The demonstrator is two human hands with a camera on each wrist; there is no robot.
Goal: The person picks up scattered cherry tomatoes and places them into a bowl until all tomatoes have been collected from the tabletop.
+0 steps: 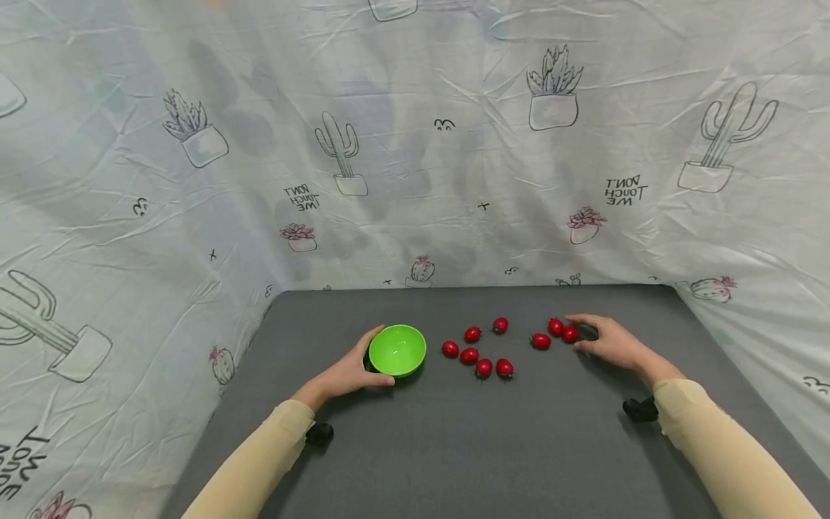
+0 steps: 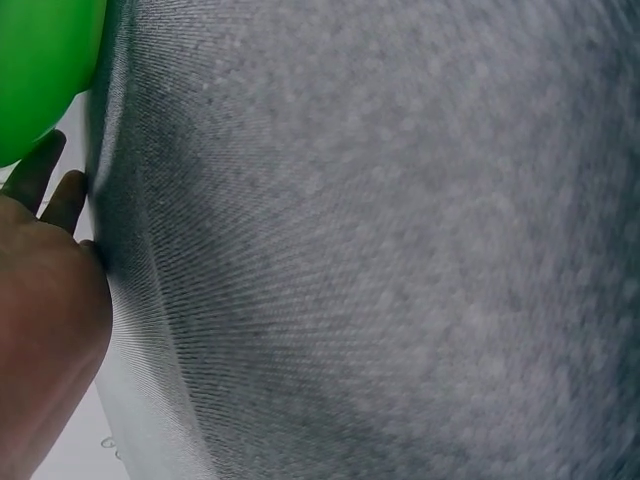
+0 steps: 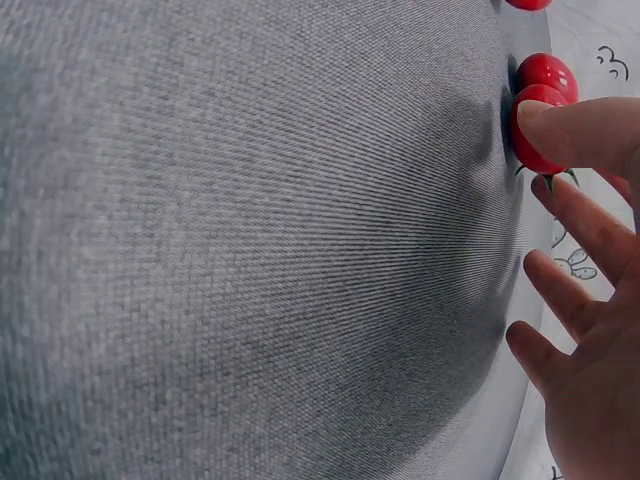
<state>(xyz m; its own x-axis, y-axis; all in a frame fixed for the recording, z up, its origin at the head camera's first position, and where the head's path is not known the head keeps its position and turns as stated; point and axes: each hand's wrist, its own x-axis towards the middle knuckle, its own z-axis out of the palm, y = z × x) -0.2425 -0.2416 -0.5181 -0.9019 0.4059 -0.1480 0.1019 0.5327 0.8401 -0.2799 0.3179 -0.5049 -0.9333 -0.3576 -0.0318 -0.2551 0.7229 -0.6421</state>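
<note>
- Cream-coloured left sleeve [image 1: 249, 465] and right sleeve [image 1: 729, 443] are entering from the bottom edge and lower right of the head view, a black wrist device [image 1: 319, 435] showing beside the left cuff and another [image 1: 640, 409] beside the right.
- Left hand [image 1: 346, 373] is gripping the green bowl [image 1: 398, 351] by its side, the thumb lying along the near side; the bowl is sitting just below the frame's centre.
- Right hand [image 1: 612, 342], right of centre, is reaching with parted fingers around the rightmost tomato [image 1: 570, 334]; whether it is touching, I cannot tell.
- Two more tomatoes [image 1: 540, 341] are lying just left of that one.
- Six other tomatoes [image 1: 470, 356] are lying scattered between them and the bowl.
- Grey table [image 1: 441, 447] is filling the lower middle.
- Pale cactus-print sheeting [image 1: 402, 158] is hanging across the upper frame and both sides.
</note>
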